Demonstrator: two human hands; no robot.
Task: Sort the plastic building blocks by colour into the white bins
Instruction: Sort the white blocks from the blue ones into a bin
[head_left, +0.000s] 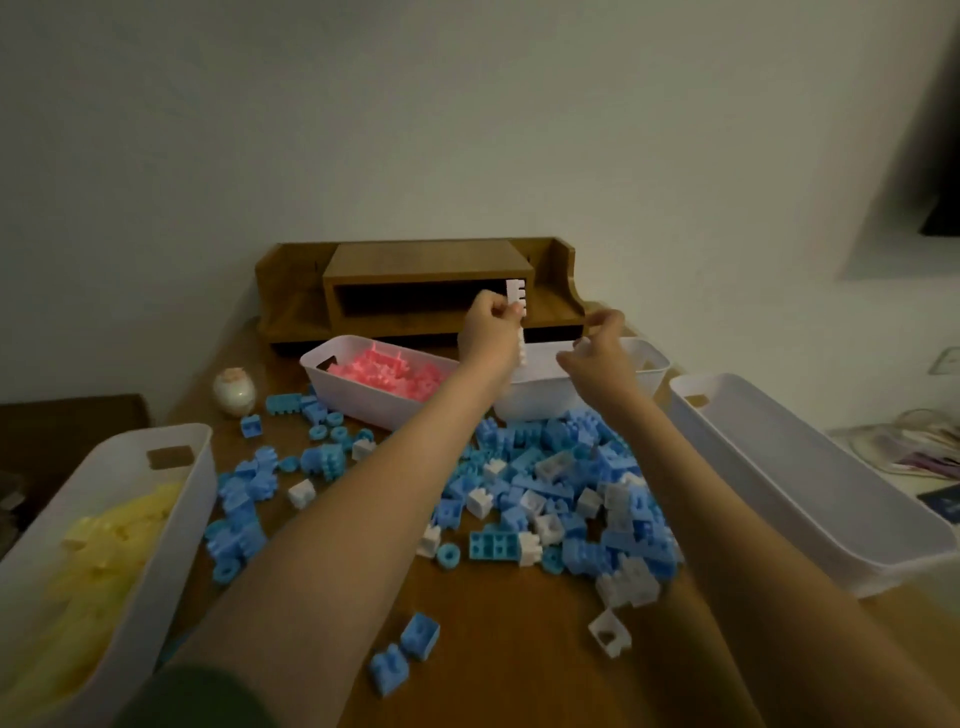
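My left hand (485, 327) grips a long white block strip (518, 322) upright, above the far middle white bin (535, 395). Over that same bin's right part, my right hand (597, 358) hangs with its fingers loosely curled; I cannot make out anything in it. A heap of blue and white blocks (561, 493) covers the table's middle. Pink blocks fill the far left bin (363, 395). Yellow blocks lie in the near left bin (104, 545). The long bin on the right (810, 493) shows no blocks.
A wooden desk organiser (426, 286) stands against the wall behind the bins. A small egg-shaped ornament (234, 392) sits at the far left of the table. Loose blue blocks (405, 654) lie near the front edge. Clutter lies on a surface at right (914, 457).
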